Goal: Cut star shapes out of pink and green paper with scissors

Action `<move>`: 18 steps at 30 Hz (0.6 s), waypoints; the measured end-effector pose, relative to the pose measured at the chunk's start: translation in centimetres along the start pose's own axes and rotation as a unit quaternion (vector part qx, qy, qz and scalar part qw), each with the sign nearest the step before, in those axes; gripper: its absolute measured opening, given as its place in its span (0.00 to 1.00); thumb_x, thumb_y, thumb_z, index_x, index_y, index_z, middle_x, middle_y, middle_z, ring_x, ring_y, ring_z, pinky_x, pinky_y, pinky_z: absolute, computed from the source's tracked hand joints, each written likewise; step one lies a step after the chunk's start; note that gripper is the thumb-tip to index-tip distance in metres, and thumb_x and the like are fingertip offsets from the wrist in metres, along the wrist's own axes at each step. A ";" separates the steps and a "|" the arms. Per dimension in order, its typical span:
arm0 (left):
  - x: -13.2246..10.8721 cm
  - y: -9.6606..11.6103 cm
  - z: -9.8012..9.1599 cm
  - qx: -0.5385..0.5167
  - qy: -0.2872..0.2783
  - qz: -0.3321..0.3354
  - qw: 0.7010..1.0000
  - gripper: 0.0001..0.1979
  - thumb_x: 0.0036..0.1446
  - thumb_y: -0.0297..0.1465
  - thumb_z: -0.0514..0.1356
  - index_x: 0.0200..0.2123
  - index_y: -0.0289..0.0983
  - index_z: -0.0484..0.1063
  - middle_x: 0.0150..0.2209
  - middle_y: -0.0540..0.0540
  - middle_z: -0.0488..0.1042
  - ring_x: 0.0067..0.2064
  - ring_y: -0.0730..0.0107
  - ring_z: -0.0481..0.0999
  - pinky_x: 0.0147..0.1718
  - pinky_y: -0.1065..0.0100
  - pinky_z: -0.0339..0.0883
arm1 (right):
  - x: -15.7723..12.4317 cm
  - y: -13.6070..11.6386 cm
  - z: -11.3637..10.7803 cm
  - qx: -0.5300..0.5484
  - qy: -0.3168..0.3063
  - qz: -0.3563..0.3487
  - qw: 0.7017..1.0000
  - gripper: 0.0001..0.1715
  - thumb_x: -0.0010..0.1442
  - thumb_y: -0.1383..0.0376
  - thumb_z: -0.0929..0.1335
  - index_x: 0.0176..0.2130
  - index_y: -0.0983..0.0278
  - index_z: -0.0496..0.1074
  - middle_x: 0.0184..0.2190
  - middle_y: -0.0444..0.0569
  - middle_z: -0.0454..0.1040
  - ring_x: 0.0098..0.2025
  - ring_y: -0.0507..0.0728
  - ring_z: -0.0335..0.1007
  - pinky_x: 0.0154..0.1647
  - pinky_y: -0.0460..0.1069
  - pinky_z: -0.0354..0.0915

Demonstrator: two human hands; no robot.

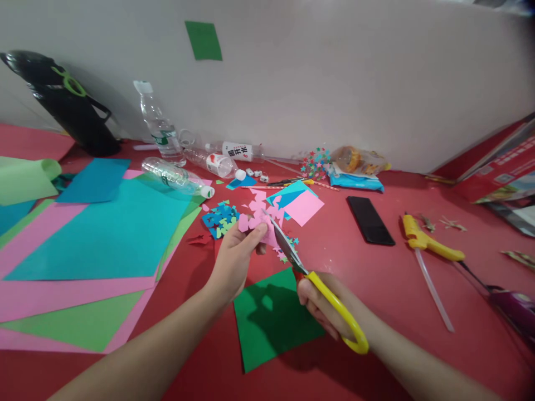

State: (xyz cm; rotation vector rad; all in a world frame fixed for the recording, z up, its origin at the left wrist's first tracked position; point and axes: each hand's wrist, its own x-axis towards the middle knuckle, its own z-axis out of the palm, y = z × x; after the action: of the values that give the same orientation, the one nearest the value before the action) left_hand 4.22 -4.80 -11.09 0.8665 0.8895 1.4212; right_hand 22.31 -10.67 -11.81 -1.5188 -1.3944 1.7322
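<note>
Between the thumb and fingers of my left hand [236,253] is a piece of pink paper [254,218] with jagged, cut-out edges. My right hand [320,303] grips yellow-handled scissors [334,303], their blades pointing up and left against the pink paper. Below both hands lies a dark green paper sheet [267,317], partly shaded. Small cut paper stars [284,253] are scattered just under the blades. Left of the pink paper sits a pile of blue and green paper scraps [220,219]. My right fingers are partly hidden behind the scissor handle.
Large coloured sheets [104,234] cover the left side. Plastic bottles [167,175] and a black flask [71,106] stand or lie along the wall. To the right are a black phone [370,220], a yellow glue gun [430,239] and a clear stick [434,292]. Pink squares [304,208] lie behind the scissors.
</note>
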 end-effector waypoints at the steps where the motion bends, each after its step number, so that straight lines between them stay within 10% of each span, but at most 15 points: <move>1: 0.1 0.0 -0.1 0.001 -0.002 -0.001 1.000 0.09 0.52 0.33 0.68 0.26 0.37 0.72 0.22 0.54 0.70 0.23 0.80 0.66 0.23 0.77 0.62 | 0.1 0.2 -0.1 0.002 -0.002 -0.003 1.000 0.30 0.56 0.37 0.64 0.27 0.60 0.62 0.10 0.31 0.51 0.09 0.46 0.47 0.09 0.42 0.45; 18: 0.2 -0.2 -0.3 0.007 -0.011 -0.014 1.000 0.07 0.54 0.32 0.67 0.27 0.37 0.73 0.22 0.54 0.71 0.23 0.79 0.66 0.24 0.77 0.62 | 0.2 -0.4 -0.3 -0.024 0.023 -0.006 0.999 0.25 0.57 0.45 0.67 0.23 0.59 0.59 0.10 0.33 0.50 0.11 0.47 0.46 0.12 0.44 0.42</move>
State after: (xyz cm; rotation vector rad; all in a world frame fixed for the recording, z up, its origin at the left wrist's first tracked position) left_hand 4.03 -4.59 -11.44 0.8758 0.8923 1.3799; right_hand 22.42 -10.20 -11.56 -1.5619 -1.4275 1.6566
